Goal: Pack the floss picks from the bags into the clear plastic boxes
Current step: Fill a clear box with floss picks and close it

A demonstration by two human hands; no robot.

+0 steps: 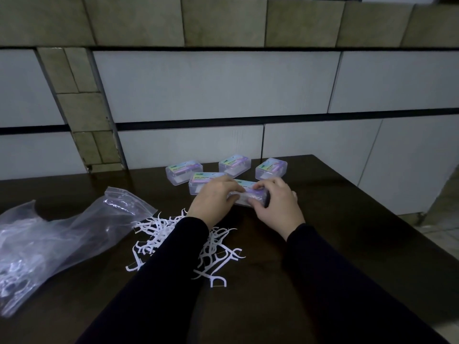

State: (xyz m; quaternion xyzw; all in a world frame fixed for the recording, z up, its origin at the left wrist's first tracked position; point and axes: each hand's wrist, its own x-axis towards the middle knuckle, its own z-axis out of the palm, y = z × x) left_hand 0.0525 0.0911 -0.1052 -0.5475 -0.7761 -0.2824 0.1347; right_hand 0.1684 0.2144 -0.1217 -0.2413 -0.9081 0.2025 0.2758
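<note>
Box (248,196) gripped between both hands (248,197).

Surface (323,219): dark brown, faint wood grain. Floss picks (218,259): white, in a loose heap. Zip bag (74,234): clear, colourless, with pale glints; white picks show through its near end. Plastic boxes (184,170): transparent, each lid bearing a label graded from pale green through blue to purple. Sleeves (335,281): black, plain. Wall tiles (213,85): pale grey-white with dark seams; upper tiles olive-beige, mottled.
</note>
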